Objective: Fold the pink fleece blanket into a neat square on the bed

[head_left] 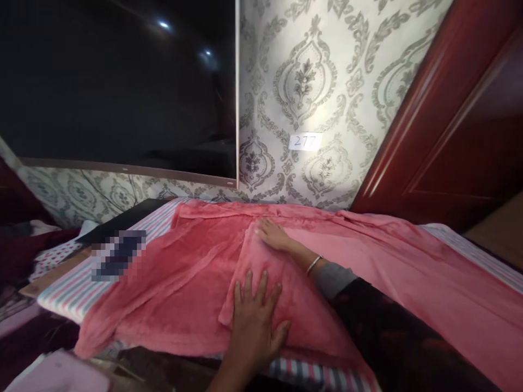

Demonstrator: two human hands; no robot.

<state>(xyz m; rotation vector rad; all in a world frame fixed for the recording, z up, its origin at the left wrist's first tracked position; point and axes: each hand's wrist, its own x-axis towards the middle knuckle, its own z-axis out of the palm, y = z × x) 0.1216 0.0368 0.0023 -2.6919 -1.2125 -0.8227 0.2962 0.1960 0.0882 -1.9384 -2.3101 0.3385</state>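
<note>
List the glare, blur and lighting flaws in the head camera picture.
Head view: two bright reflections on the dark television; pixelation obscures a dark thing on the striped sheet; light brightens the wallpaper around the paper label, while the lower left corner sits dim; folds in the pink blanket read clearly.

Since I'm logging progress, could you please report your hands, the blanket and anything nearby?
Left hand, right hand: both palm-down. Pink blanket: under both, partly folded over. Blurred item on striped cloth alongside.
</note>
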